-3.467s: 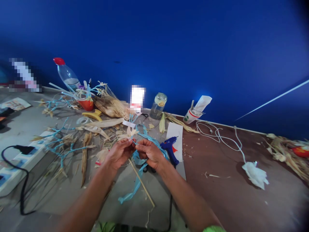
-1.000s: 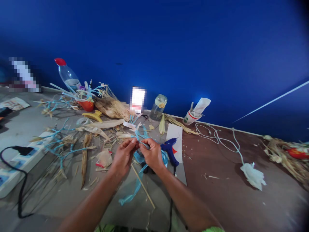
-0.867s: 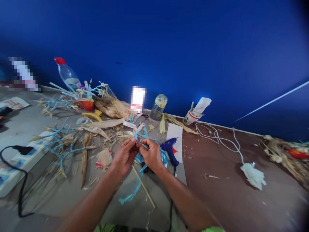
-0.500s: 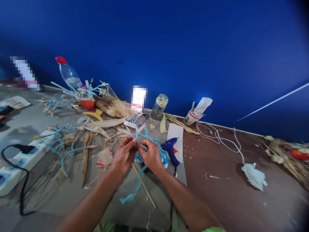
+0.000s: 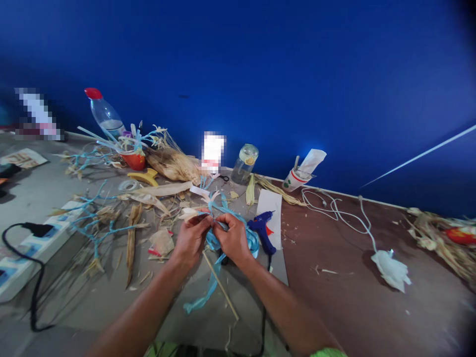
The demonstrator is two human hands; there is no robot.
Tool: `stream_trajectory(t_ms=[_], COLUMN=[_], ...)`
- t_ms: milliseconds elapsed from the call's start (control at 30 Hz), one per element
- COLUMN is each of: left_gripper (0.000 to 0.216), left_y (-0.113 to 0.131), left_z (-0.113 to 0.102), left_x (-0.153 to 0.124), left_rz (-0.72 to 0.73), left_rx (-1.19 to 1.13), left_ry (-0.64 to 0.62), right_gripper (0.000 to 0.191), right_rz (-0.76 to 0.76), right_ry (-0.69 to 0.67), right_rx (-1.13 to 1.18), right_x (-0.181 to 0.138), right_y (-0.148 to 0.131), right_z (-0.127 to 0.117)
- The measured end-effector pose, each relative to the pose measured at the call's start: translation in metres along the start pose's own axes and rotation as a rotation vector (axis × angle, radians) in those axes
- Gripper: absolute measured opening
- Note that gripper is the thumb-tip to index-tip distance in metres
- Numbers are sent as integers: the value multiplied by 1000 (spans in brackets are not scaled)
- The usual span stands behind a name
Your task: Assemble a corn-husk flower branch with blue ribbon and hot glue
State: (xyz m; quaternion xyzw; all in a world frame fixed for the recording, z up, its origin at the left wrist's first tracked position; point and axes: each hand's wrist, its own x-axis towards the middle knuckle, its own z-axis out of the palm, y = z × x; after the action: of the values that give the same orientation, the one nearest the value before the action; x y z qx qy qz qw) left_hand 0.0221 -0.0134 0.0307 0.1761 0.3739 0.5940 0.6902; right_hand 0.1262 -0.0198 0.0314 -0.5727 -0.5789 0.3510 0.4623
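2 hands (image 5: 191,240) (image 5: 234,240), prob. 1 ribbon (image 5: 207,288)

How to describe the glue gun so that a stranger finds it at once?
On the table under the blue wall, look where the grey surface meets the brown one: a white sheet of paper lies there. The glue gun rests partly on it, beside the right hand. It alone is dark blue and pistol-shaped; the ribbon nearby is pale blue.
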Motion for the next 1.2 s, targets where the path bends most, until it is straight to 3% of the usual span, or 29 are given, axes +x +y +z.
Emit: stream_trajectory(t_ms=[333,767,933,1200], left_gripper=[26,25,19,15], left_y=[-3,0,4,3], left_z=[-4,-6,-10,-14], left_x=[1,4,6,8], left_rz=[39,-134,-238,-200], left_rx=[84,6,10,-28], left_ry=[6,-102,-176,-186], right_gripper=[11,8,11,17], right_rz=[15,10,70,261], right_ry=[16,1,-49,-139], right_rx=[-3,9,123,487], right_x=[0,1,3,5], right_y=[4,6,5,7], right_z=[1,-1,-1,2])
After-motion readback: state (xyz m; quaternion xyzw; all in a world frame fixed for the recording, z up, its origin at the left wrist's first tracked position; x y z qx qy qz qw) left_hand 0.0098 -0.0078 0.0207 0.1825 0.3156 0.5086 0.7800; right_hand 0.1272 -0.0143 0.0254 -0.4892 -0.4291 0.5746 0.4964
